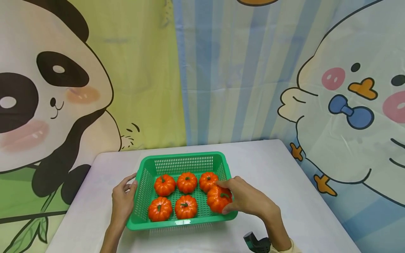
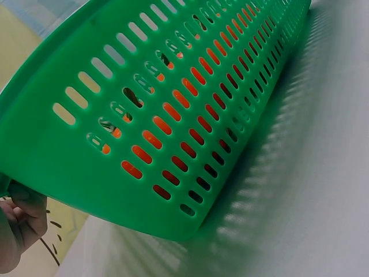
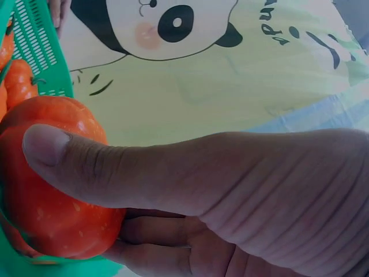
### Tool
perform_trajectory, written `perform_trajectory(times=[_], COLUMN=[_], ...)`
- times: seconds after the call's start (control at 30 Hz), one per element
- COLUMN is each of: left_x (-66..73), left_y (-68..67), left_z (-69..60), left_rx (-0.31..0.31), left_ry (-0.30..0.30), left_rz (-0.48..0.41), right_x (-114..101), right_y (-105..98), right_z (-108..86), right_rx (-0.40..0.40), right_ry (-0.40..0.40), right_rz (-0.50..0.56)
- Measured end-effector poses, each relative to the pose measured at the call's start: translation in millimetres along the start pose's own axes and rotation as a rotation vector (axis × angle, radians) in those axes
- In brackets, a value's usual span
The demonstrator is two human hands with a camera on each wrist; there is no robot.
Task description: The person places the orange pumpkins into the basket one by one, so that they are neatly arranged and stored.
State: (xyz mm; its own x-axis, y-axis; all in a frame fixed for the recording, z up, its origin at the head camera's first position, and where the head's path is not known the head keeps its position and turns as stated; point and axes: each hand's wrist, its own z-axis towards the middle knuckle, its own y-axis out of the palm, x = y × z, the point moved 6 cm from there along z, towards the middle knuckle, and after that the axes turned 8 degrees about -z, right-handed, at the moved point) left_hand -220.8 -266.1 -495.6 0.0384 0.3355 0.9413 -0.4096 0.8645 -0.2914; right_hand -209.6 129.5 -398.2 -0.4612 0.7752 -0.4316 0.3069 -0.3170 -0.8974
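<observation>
A green plastic basket (image 1: 177, 225) with slotted walls stands on the white table, holding several small orange pumpkins in two rows. My right hand (image 1: 248, 196) grips one pumpkin (image 1: 217, 199) at the basket's front right corner; in the right wrist view the thumb lies across this pumpkin (image 3: 63, 225) and the fingers are on its far side. My left hand (image 1: 122, 200) is at the basket's left side, its fingers at the rim. In the left wrist view, the left hand (image 2: 26, 222) pinches the rim of the basket (image 2: 104, 196). The right hand partly hides the basket's right rim.
The white table (image 1: 262, 165) extends around the basket. Behind it hangs a curtain (image 1: 218, 70) printed with a panda and a white chick. A dark device (image 1: 257, 243) is strapped at the right wrist.
</observation>
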Motion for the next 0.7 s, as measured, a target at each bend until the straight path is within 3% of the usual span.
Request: perform_trajectory(times=[0.7], left_x=[-1.7], left_y=[-0.8], left_z=[0.3], left_rx=[0.003], left_ry=[-0.004], left_rz=[-0.003], right_x=[5], right_y=[18], right_z=[12.6], right_rx=[-0.008], right_ry=[-0.052], right_rz=[-0.025])
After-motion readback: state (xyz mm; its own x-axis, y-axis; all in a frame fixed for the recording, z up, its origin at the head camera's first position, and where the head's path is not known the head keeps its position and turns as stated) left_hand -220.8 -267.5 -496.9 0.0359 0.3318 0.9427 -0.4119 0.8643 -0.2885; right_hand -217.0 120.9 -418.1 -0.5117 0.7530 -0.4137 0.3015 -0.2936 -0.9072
